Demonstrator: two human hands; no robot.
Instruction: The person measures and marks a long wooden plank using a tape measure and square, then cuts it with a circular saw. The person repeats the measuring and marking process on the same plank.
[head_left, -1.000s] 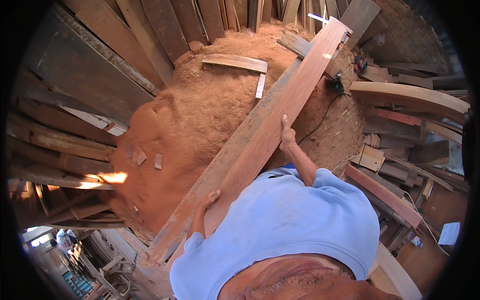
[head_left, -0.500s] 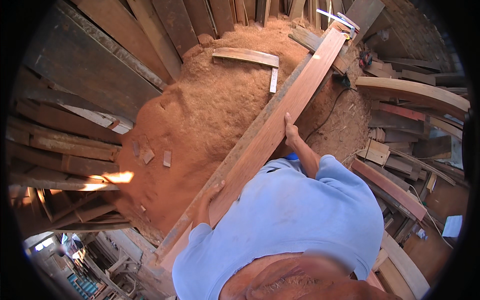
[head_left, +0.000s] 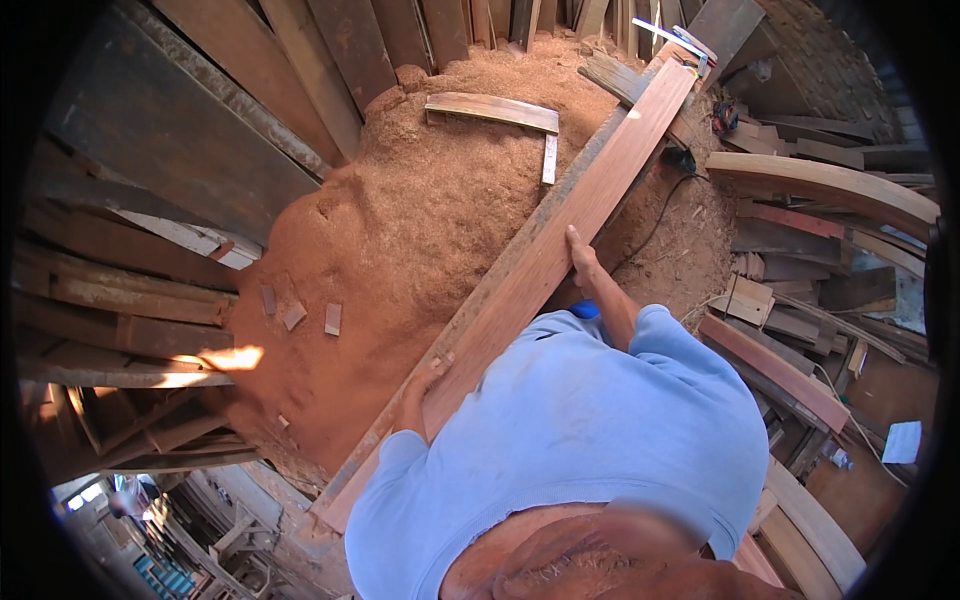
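Note:
A long, smooth reddish-brown wooden board [head_left: 530, 287] runs diagonally across the view, from beside my body at lower left up to the far right. It lies along a rougher, greyish beam [head_left: 490, 280] whose surface shows on the board's far side. My right hand [head_left: 583, 256] is closed on the board's near edge, thumb on top and the other fingers hidden below. Farther down, my left hand [head_left: 430, 376] is closed over the board's far edge, its fingertips partly hidden. Part of a blue object [head_left: 585, 309] shows below my right forearm.
Sawdust [head_left: 400, 240] heaps up beyond the board, with a curved wooden piece [head_left: 492, 109] and small offcuts [head_left: 332, 319] on it. A clamp-like metal tool [head_left: 690, 45] sits by the board's far end. A dark cable [head_left: 655, 225] trails on the right, near stacked timber [head_left: 790, 390].
The board's far end has shifted slightly to the right and a little more of the grey beam shows there. Both hands keep their hold with only a small shift.

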